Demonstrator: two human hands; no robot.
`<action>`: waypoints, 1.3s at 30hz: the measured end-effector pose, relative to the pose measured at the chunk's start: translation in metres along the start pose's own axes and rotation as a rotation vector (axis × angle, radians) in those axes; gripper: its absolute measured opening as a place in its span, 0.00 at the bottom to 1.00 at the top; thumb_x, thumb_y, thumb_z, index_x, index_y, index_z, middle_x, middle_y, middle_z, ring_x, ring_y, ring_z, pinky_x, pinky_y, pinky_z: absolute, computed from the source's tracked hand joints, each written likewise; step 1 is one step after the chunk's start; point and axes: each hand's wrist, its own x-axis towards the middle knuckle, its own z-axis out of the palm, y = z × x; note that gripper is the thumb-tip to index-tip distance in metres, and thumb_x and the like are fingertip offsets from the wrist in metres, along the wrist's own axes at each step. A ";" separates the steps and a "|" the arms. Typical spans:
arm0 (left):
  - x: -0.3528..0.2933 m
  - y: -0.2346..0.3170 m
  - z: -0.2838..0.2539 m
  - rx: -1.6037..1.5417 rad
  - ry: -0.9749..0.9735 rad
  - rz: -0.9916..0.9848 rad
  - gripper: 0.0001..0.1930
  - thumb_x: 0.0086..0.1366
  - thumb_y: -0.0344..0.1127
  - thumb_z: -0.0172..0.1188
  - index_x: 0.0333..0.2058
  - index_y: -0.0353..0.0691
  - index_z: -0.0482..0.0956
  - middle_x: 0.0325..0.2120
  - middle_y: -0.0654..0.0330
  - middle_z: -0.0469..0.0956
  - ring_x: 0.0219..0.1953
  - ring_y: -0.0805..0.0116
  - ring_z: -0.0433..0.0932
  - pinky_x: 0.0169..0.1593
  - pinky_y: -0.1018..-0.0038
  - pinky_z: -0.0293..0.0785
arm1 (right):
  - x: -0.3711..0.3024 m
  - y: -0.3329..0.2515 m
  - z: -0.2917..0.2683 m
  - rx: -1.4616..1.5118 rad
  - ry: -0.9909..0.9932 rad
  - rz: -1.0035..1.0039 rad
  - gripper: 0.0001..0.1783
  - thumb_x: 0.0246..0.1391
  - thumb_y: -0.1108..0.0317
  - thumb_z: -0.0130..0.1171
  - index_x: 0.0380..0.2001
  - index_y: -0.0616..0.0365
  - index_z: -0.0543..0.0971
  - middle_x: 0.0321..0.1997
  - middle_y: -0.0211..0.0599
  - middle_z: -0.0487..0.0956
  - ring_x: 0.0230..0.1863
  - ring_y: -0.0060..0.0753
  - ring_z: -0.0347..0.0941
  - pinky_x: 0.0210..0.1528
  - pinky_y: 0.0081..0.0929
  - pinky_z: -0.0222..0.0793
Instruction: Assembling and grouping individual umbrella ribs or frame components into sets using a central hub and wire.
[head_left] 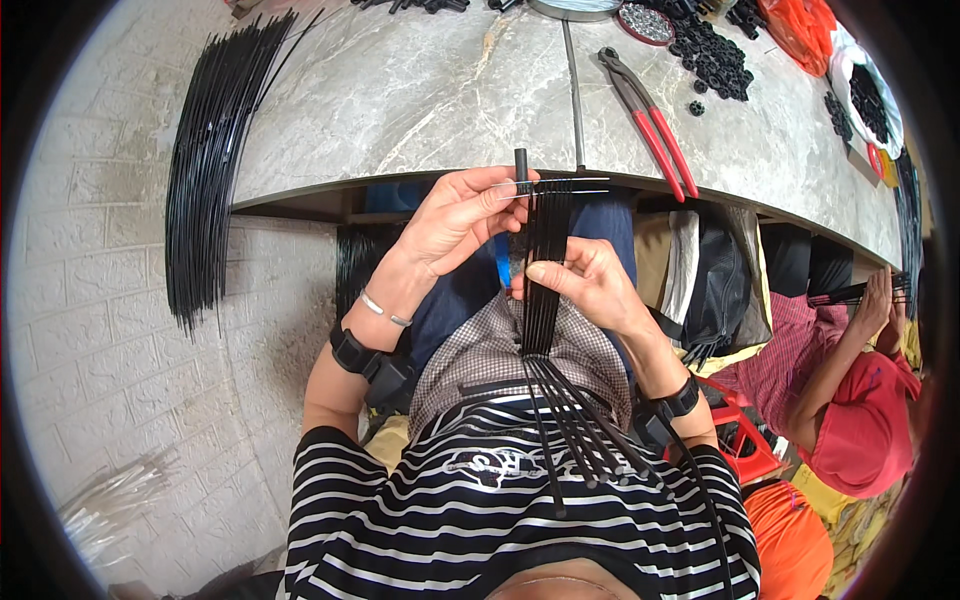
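Nearest the camera, a striped black-and-white shirt [480, 500] fills the low edge, and thin black rods [545, 300] fan out over it. These rods run as one flat bundle with its long axis near to far, from the chest up to the worktop [400, 90] edge, squarely between the two hands.

At far left, a sheaf of long black wires [205, 170] hangs over the worktop rim, glossy and stiff. The left hand [455, 220] pinches the far end of the rods, fingers closed on a short black tube [521, 165] and a thin cross-wire there. The right hand [590, 285] sits nearer, thumb and forefinger pressed on the bundle's middle. Further right on the pale, veined stone lie red-handled pliers [650, 120] and a heap of small black rings [715, 60]. At far right another person's hand [878, 300] holds similar rods.
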 end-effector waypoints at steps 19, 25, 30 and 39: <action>0.003 0.002 -0.006 0.019 -0.017 0.007 0.12 0.64 0.26 0.58 0.47 0.36 0.80 0.43 0.54 0.81 0.40 0.69 0.81 0.41 0.77 0.81 | 0.001 0.001 -0.001 -0.039 -0.027 0.010 0.10 0.59 0.69 0.58 0.37 0.68 0.80 0.33 0.41 0.83 0.36 0.29 0.80 0.42 0.27 0.77; 0.001 0.002 -0.007 0.036 0.035 -0.014 0.12 0.64 0.26 0.58 0.46 0.33 0.79 0.40 0.53 0.81 0.37 0.68 0.82 0.40 0.78 0.82 | 0.001 0.003 0.002 -0.002 0.008 -0.010 0.09 0.59 0.69 0.59 0.33 0.66 0.80 0.30 0.37 0.83 0.32 0.23 0.79 0.37 0.21 0.76; 0.000 0.003 -0.007 0.096 0.004 0.059 0.12 0.64 0.27 0.58 0.46 0.32 0.79 0.39 0.51 0.81 0.37 0.68 0.82 0.39 0.78 0.82 | 0.001 0.000 0.003 -0.002 0.003 0.006 0.09 0.59 0.69 0.59 0.33 0.66 0.80 0.30 0.38 0.83 0.32 0.24 0.79 0.36 0.22 0.76; -0.004 0.008 -0.005 0.240 0.001 0.086 0.13 0.64 0.29 0.59 0.46 0.30 0.79 0.36 0.51 0.82 0.34 0.69 0.82 0.38 0.78 0.81 | 0.002 0.001 0.002 -0.012 -0.042 0.063 0.10 0.57 0.70 0.60 0.37 0.68 0.80 0.32 0.42 0.83 0.34 0.29 0.81 0.40 0.26 0.77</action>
